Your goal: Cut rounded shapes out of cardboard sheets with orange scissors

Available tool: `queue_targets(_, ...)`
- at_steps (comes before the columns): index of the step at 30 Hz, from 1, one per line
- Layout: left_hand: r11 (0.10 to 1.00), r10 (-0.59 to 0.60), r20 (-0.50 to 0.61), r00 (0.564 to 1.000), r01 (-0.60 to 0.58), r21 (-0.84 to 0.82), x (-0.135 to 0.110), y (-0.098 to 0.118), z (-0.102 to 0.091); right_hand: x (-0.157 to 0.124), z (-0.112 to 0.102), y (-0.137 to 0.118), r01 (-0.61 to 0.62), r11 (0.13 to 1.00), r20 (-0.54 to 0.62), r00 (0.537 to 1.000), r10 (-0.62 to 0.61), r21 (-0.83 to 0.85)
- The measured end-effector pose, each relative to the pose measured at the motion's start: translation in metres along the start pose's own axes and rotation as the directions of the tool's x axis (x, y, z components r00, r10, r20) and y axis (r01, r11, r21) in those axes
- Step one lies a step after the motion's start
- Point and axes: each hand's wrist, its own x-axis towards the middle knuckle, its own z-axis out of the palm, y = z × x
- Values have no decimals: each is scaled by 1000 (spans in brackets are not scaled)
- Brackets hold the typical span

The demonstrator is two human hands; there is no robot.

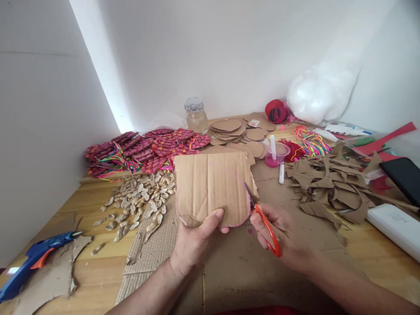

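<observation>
My left hand (201, 234) grips a piece of corrugated cardboard (213, 188) by its lower edge, thumb on the front face and fingers behind. A purple line runs along the cardboard's rounded lower corners and right side. In my right hand (275, 227) is a pair of scissors (267, 229) with orange handles. Their dark blades lie at the cardboard's right edge, pointing up and to the left. A narrow strip stands apart from the sheet beside the blades. Part of the left fingers is hidden behind the cardboard.
Peanut shells (144, 197) and decorated pink pieces (147, 148) lie on the left, with a blue glue gun (42, 258) nearer. Cardboard discs (228, 127), a lidded jar (196, 116) and a pink cup (276, 155) stand behind. Cardboard scraps (331, 183) and a phone (402, 177) lie right.
</observation>
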Motion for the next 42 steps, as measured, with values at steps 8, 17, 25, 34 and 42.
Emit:
queue_targets(8, 1000, 16, -13, 1000, -16, 1, 2, -1, -1, 2, -3, 3, 6, 1000, -16, 1000, -7, -8)
queue_targets(17, 998, -10, -31, 999, 8, -54, 0, 7, 1, 0, 0, 0, 22, 1000, -23, 999, -23, -9)
queue_targets(25, 986, -54, -121, 991, 33, -165, -4, 0, 9, 1, 4, 2, 15, 999, -55, 998, -17, -46)
queue_targets(34, 994, 74, -114, 991, -63, 93, 1, 6, 3, 2, 5, 0, -5, 999, 14, 1000, 4, 41)
queue_targets(42, 999, -19, -140, 990, 15, -34, 0, 8, 7, 1, 5, -5, -15, 996, 0, 1000, 15, 89)
